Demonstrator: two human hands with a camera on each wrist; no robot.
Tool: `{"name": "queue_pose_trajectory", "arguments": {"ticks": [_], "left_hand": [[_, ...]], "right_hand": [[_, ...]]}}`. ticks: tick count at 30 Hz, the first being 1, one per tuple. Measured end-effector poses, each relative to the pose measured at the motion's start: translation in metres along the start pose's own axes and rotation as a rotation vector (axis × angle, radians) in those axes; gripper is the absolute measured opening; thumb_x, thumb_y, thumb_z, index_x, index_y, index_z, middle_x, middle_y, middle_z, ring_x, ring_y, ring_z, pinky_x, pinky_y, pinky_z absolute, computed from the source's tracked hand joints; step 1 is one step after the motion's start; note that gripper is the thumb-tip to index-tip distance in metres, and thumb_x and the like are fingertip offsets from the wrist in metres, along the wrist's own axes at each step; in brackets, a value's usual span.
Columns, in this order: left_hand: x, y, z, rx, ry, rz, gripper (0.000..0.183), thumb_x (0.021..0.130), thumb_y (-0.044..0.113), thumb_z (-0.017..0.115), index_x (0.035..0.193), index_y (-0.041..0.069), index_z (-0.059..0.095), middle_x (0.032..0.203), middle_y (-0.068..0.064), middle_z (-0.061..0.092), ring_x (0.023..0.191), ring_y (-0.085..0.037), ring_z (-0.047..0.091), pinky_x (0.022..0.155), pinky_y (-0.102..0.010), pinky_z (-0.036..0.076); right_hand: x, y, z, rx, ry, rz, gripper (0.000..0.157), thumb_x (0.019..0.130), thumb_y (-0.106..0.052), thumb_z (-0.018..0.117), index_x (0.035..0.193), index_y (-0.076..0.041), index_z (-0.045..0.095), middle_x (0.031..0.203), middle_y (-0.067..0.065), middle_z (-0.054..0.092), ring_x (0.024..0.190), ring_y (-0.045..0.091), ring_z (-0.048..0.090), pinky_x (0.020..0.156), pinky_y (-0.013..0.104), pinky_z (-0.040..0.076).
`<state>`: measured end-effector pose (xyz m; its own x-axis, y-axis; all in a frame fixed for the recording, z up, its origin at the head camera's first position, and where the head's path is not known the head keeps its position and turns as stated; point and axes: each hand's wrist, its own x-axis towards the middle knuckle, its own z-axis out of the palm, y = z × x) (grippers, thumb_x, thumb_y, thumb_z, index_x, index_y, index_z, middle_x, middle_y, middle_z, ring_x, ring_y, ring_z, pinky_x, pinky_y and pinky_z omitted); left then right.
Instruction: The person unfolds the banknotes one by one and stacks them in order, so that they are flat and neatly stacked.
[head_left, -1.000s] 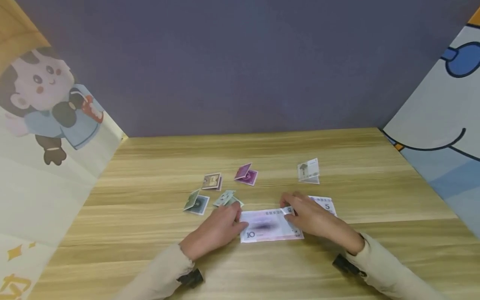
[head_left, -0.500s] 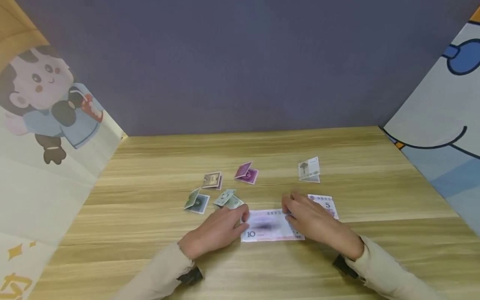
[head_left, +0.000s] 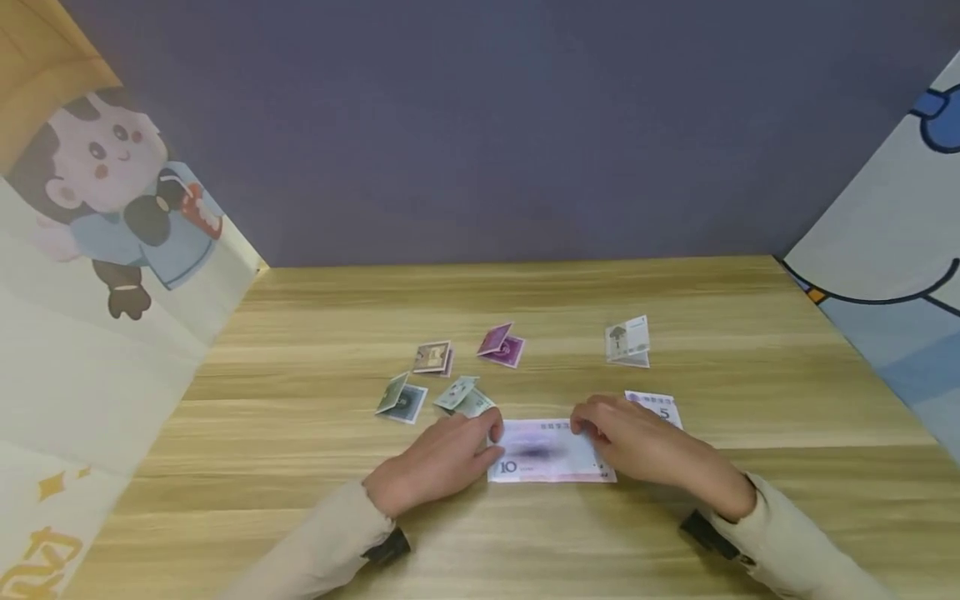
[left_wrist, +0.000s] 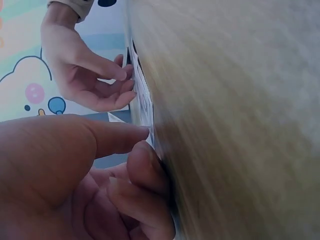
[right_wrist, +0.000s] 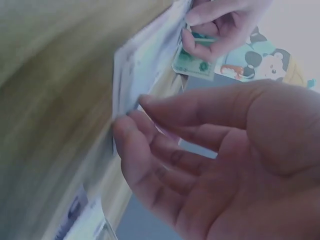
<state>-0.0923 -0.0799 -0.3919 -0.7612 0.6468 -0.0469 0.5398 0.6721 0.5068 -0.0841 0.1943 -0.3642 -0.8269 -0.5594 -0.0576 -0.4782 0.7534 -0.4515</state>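
A pale violet banknote [head_left: 536,457] marked 10 lies on the table in front of me, with a dark blurred patch across its middle. My left hand [head_left: 442,460] pinches its left edge, thumb and index fingertips meeting there; in the left wrist view that thumb [left_wrist: 122,139] sits right at the paper's edge. At the far right corner, my right hand [head_left: 648,442] pinches the note between thumb and fingers. The right wrist view shows the note [right_wrist: 155,52] edge-on, with more than one layer at that end. Behind the right hand, a banknote marked 5 [head_left: 647,400] is partly covered.
Several small folded banknotes stand half open beyond the hands: a purple one [head_left: 501,347], a brown one [head_left: 432,358], a dark green one [head_left: 405,404], a light green one [head_left: 467,397] and a grey-white one [head_left: 628,342]. A grey panel [head_left: 510,133] rises behind the wooden table [head_left: 300,317].
The right thumb has slid off the note's face towards its right end, and that hand now covers more of the 5 note. The whole head view has shifted slightly; the left hand keeps its place.
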Motion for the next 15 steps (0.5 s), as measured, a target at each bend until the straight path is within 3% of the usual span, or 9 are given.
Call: {"name": "queue_pose_trajectory", "arguments": {"ticks": [4,10,15], "left_hand": [[0.0,0.002,-0.002,-0.043,-0.028,-0.008,0.016,0.099,0.026,0.062,0.106,0.012,0.059,0.06,0.008,0.046,0.048,-0.005,0.038,0.045,-0.023,0.038],[-0.01,0.003,-0.008,-0.131,-0.033,-0.004,0.016,0.099,0.028,0.062,0.11,0.017,0.06,0.056,0.009,0.044,0.045,-0.003,0.037,0.043,-0.023,0.036],[-0.021,0.006,-0.01,-0.166,-0.009,0.003,0.012,0.1,0.026,0.06,0.11,0.019,0.059,0.052,0.012,0.04,0.042,-0.001,0.032,0.041,-0.022,0.032]], "right_hand": [[-0.003,0.004,-0.006,0.044,0.049,0.0,0.021,0.09,0.004,0.063,0.105,-0.007,0.071,0.093,0.0,0.067,0.079,0.007,0.057,0.066,0.025,0.051],[-0.014,0.016,-0.011,0.089,0.266,-0.029,0.02,0.09,0.003,0.065,0.105,-0.009,0.071,0.096,-0.001,0.067,0.078,0.005,0.057,0.061,0.024,0.051],[-0.03,0.031,-0.015,0.051,0.303,0.016,0.021,0.089,0.002,0.069,0.107,-0.007,0.071,0.106,0.002,0.068,0.081,0.009,0.059,0.062,0.025,0.052]]}}
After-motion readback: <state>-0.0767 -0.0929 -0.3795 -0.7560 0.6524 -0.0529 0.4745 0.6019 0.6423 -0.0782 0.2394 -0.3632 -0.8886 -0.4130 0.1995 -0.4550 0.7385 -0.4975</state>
